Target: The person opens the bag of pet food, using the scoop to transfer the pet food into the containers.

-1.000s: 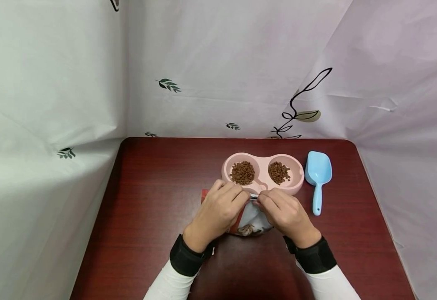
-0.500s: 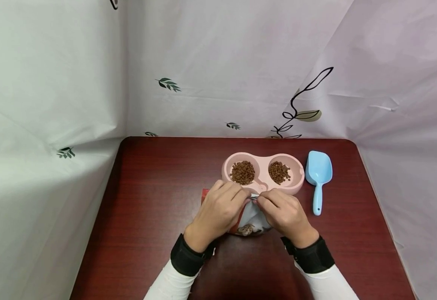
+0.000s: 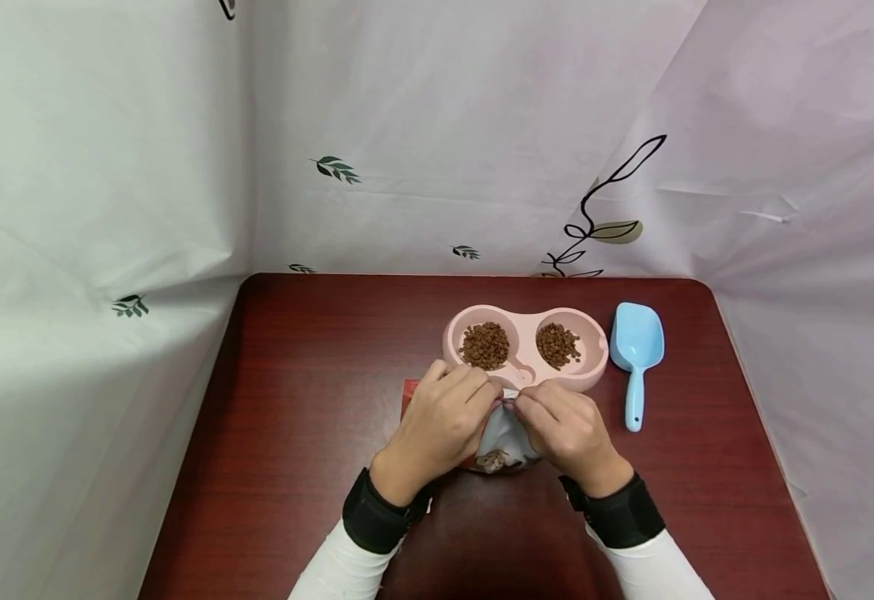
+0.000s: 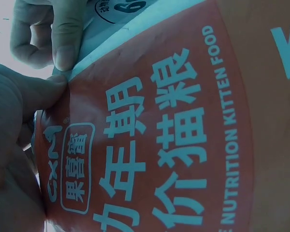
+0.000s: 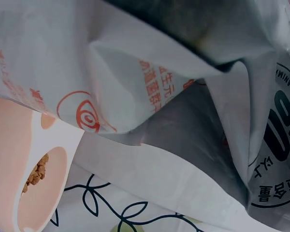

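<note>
A kitten food bag (image 3: 507, 433), grey-white with a red panel, stands in front of the pink double bowl in the head view. My left hand (image 3: 440, 421) pinches the bag's top edge, and close beside it my right hand (image 3: 573, 427) pinches the same edge. In the left wrist view, fingers and a thumb (image 4: 43, 92) press on the edge of the bag's red front (image 4: 183, 121). Creased, folded bag film (image 5: 116, 72) fills much of the right wrist view, where the right hand does not show.
Behind the bag, the pink double bowl (image 3: 524, 323) holds brown kibble (image 3: 486, 346) in both halves. A light blue scoop (image 3: 636, 358) lies to its right. All stand on a dark red table (image 3: 317, 417), with pale cloth (image 3: 444, 125) hanging behind and at the sides.
Between my fingers, the dark line at the bag's top edge has given way to a white edge. My right wrist has shifted slightly left; the bowl and scoop stay put.
</note>
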### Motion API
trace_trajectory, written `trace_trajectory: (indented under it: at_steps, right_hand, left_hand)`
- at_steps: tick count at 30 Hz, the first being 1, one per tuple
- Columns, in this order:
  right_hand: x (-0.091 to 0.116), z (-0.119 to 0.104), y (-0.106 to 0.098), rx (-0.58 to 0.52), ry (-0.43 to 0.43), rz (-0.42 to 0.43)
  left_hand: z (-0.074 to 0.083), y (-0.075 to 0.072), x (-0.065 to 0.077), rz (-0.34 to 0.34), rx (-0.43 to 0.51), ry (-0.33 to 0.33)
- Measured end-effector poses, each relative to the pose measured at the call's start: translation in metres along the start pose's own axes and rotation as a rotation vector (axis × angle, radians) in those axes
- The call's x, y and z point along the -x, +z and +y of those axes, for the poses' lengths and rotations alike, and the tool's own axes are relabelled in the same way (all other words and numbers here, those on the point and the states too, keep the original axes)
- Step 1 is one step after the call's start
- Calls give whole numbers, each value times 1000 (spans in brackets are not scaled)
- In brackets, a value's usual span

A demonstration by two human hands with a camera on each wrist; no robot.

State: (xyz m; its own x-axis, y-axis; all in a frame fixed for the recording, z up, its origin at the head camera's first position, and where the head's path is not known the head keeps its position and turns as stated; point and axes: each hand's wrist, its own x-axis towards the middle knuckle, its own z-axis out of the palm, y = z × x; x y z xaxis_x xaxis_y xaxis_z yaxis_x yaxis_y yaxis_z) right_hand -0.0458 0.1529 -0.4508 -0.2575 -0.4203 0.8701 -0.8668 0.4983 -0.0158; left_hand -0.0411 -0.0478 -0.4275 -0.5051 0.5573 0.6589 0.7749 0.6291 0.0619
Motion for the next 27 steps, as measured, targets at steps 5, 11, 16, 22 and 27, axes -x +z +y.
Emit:
trace_trajectory:
  at_steps: [5, 11, 16, 22, 27]
  right_hand:
    - [1, 0, -3, -18, 76, -65]
    - [-2, 0, -3, -53, 93, -61]
    - [-4, -1, -8, -23, 129, -128]
    - [-6, -4, -20, -19, 172, -244]
    - [-7, -2, -37, -42, 233, -325]
  left_hand:
    - [-1, 0, 0, 2, 0, -1]
    - [1, 0, 0, -2, 17, -15]
    - [2, -3, 0, -21, -19, -15]
    - [3, -12, 2, -37, -101, 9]
    - [0, -28, 6, -14, -118, -19]
